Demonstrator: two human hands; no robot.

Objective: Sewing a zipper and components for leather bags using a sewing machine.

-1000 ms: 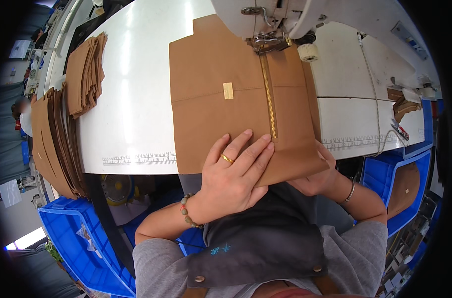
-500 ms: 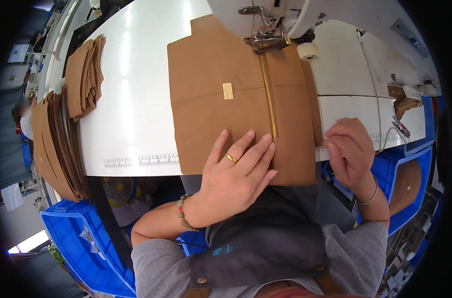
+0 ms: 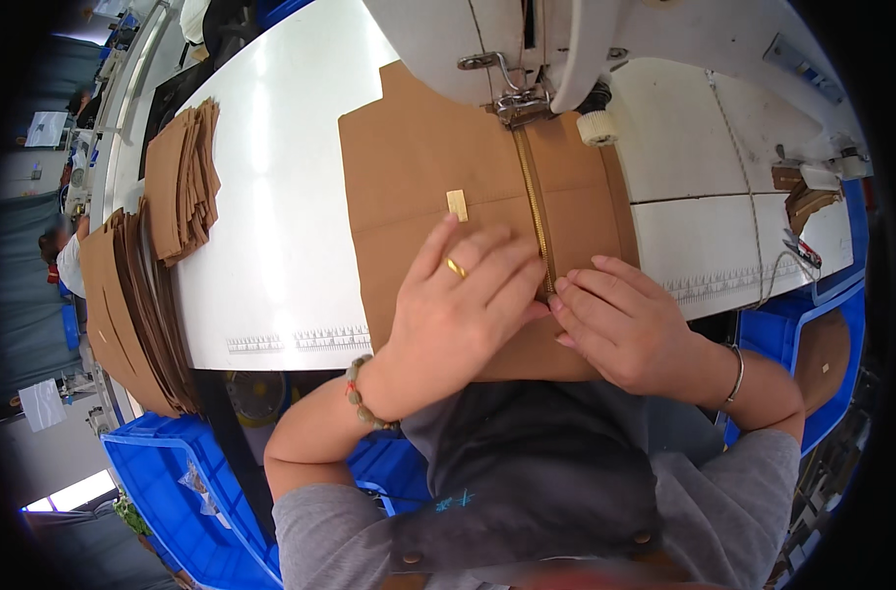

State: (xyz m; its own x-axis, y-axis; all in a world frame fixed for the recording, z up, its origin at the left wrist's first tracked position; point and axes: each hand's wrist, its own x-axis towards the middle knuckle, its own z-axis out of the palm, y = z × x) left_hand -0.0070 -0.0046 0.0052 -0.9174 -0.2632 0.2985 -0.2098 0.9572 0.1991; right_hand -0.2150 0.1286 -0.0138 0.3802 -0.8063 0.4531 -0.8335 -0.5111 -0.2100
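A brown fabric-like panel (image 3: 409, 177) lies flat under the sewing machine's needle area, its near edge at the table edge. A gold-toothed zipper (image 3: 537, 211) runs down it from the presser foot (image 3: 522, 106). A small pale tag (image 3: 457, 205) sits left of the zipper. My right hand (image 3: 625, 320) is closed, its fingertips pinching at the zipper's near end. Over the panel just left of that end is my left hand (image 3: 458, 305), thumb close to the right fingertips. Its fingers are bent and smeared by motion, so I cannot tell whether they grip anything.
The white sewing machine (image 3: 664, 49) overhangs the far side. Stacks of brown pieces (image 3: 180, 182) lie at the left. A ruler strip (image 3: 296, 340) runs along the front edge. Blue bins (image 3: 187, 492) stand at both sides. Red-handled snips (image 3: 804, 248) lie at the right.
My right hand has come left from beside the panel to the zipper's near end. My left hand has lifted its flat fingers and bent them. The whole view has shifted slightly.
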